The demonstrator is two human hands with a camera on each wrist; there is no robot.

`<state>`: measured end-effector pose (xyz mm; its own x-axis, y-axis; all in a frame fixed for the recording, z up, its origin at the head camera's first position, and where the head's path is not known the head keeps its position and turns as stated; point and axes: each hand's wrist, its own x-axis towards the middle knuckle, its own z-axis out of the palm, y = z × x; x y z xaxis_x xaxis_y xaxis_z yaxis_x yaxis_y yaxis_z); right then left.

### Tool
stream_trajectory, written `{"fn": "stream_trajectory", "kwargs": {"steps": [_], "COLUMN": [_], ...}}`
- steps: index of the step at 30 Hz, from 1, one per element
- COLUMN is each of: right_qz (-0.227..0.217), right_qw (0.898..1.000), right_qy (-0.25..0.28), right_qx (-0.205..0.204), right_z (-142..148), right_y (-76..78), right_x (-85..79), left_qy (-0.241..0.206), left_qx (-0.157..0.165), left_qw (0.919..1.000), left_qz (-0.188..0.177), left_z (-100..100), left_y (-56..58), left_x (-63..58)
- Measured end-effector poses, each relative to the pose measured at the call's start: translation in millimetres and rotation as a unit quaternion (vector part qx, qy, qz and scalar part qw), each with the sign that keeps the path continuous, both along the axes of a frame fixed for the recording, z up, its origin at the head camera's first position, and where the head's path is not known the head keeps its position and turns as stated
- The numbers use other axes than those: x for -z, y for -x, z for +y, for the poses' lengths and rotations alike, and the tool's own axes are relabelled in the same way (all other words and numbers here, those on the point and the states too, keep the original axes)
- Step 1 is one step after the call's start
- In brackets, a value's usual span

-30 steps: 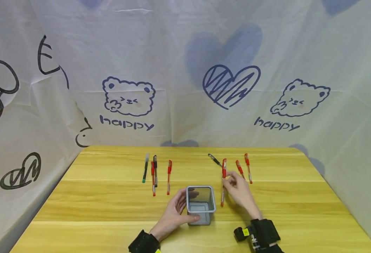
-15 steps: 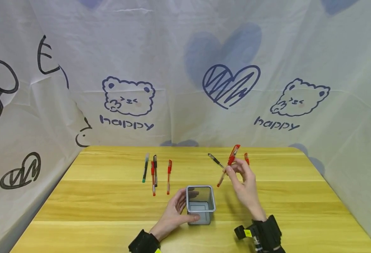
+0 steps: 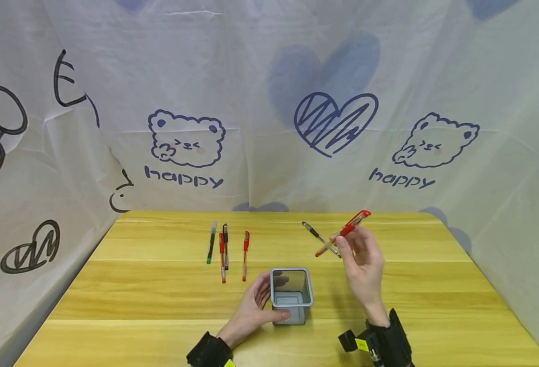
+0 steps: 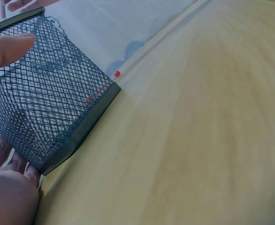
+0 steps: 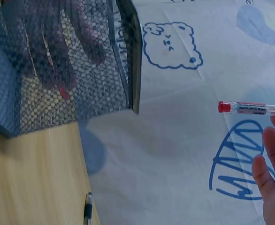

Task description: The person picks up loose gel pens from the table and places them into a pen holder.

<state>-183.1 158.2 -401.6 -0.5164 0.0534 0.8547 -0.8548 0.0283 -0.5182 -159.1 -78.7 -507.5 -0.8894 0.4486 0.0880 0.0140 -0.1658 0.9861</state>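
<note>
Red pen [image 3: 349,229] tilts further, apparently above the table [image 3: 159,298], printed cloth [image 3: 260,158] behind.

Yellow wood-grain table [image 3: 150,300]. On it: mesh cup [image 3: 297,316]; leftward, green-ended pen [image 3: 211,247], black pen [image 3: 226,250], two red pens [image 3: 246,243]; rightward, second black pen [image 3: 313,233].

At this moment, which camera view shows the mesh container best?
The head view: it takes in the mesh container from rim to base, open top included, in the left hand. The left wrist view shows its mesh closer but cuts it at left; the right wrist view crops it at top and left.
</note>
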Motion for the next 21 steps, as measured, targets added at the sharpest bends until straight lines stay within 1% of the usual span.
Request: {"fn": "stream_trajectory", "kwargs": {"steps": [3, 5, 9, 12, 16, 21], "right_qz": [-0.004, -0.007, -0.023, -0.05, -0.091, -0.105], "right_qw": [0.999, 0.999, 0.997, 0.995, 0.988, 0.982], "right_qy": [-0.01, -0.021, -0.047, -0.073, -0.116, -0.153], "right_qx": [-0.031, -0.043, -0.056, -0.053, -0.04, -0.028], "right_z": [-3.2, -4.9, -7.1, -7.3, -7.2, -8.7], "right_y": [-1.4, -1.7, -2.5, -3.3, -4.6, -2.9], "right_x": [0.1, 1.6, 5.1, 7.0, 10.0, 14.2], "left_qy": [0.001, 0.0, -0.002, -0.002, -0.003, -0.001], "left_qx": [-0.001, 0.0, 0.001, 0.001, 0.002, 0.003], "left_qw": [1.0, 1.0, 1.0, 1.0, 1.0, 1.0], "left_qz": [-0.001, -0.005, -0.009, -0.008, -0.007, -0.003], "left_z": [0.1, 0.1, 0.2, 0.2, 0.0, -0.3], "left_y": [0.2, 0.1, -0.2, -0.4, -0.4, 0.1], "left_x": [-0.6, -1.1, -1.5, -1.3, -0.7, 0.0]}}
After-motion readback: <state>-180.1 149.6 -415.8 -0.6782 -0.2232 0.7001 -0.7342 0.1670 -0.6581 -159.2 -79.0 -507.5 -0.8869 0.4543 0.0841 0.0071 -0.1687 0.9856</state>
